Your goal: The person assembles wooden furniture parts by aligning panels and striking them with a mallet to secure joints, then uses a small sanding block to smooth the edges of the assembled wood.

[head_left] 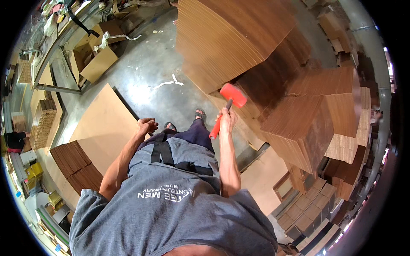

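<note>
With the right hand (226, 117) clamped on the red mallet with its block-shaped rubber head (233, 94) just beside the tall stack of brown corrugated cardboard sheets (230, 38), strike squarely at that stack's protruding edges, keeping the loosely curled, empty left hand (147, 126) well away.

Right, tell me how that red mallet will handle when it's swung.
The red mallet probably feels head-heavy: its head is bulky against the slim handle. It looks stiff, showing no bend in the right hand. The grip sits high on the handle, so control should be good.
</note>
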The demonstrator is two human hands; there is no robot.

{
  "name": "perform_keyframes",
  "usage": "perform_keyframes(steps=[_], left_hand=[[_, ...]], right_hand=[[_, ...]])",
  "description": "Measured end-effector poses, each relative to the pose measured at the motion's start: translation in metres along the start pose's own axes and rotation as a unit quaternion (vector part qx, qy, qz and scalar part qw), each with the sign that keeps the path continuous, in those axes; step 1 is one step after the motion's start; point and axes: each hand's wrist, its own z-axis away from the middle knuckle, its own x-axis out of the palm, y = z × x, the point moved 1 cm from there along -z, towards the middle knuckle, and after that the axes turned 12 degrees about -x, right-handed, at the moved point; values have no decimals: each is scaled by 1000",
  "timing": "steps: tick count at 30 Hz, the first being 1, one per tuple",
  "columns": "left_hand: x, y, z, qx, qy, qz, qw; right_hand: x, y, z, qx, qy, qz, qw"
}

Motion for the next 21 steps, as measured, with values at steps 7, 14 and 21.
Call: perform_keyframes(steps=[7,14,21], left_hand=[[-10,-3,-9,-10,16,-16,1000],[11,20,-7,12,-10,-40,999],[8,5,-20,4,-16,3,1000]], right_hand=[[1,-24,21,-44,74,6,996],[-6,-21,24,-49,30,-33,998],[-37,-43,50,-59,41,25,997]])
